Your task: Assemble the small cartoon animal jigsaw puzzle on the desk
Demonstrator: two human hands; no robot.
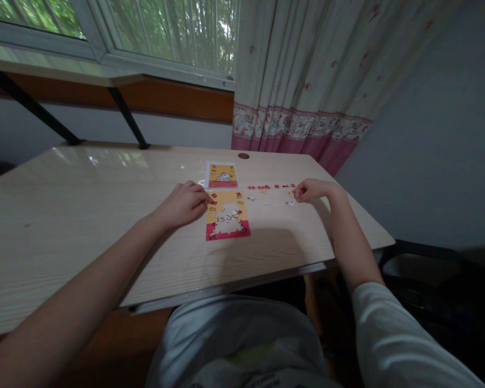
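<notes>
A partly assembled jigsaw puzzle (227,215), yellow and red with a white animal, lies flat on the wooden table (84,215). My left hand (184,203) rests curled at its upper left corner, fingertips touching the puzzle's edge. My right hand (313,189) is closed in a pinch over small loose pieces (290,202) to the right of the puzzle; what it pinches is too small to name. A row of red loose pieces (270,186) lies between the hands. A reference picture card (222,175) sits just behind the puzzle.
A cable hole (243,156) is in the table's far edge. A floral curtain (307,81) hangs behind on the right, a window (145,32) and sill with black brackets on the left. The table's right corner ends near my right elbow.
</notes>
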